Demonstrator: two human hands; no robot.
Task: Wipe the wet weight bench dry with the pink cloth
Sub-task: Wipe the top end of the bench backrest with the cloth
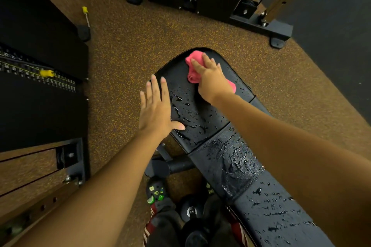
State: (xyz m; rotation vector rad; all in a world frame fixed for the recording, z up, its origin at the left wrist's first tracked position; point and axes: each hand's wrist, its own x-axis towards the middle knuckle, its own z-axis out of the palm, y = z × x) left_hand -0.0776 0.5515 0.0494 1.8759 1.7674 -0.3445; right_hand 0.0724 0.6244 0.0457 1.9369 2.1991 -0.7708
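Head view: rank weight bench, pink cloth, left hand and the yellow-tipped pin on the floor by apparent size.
1. weight bench
2. left hand
3. pink cloth (partly under the right hand, so unsure)
4. yellow-tipped pin, also farthest away

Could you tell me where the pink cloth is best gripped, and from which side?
Probably its bunched middle, from above: the pink cloth lies crumpled on the far end of the weight bench, its folds raised enough for fingers to close round. The right hand presses flat there now; the thin ends would likely slip.
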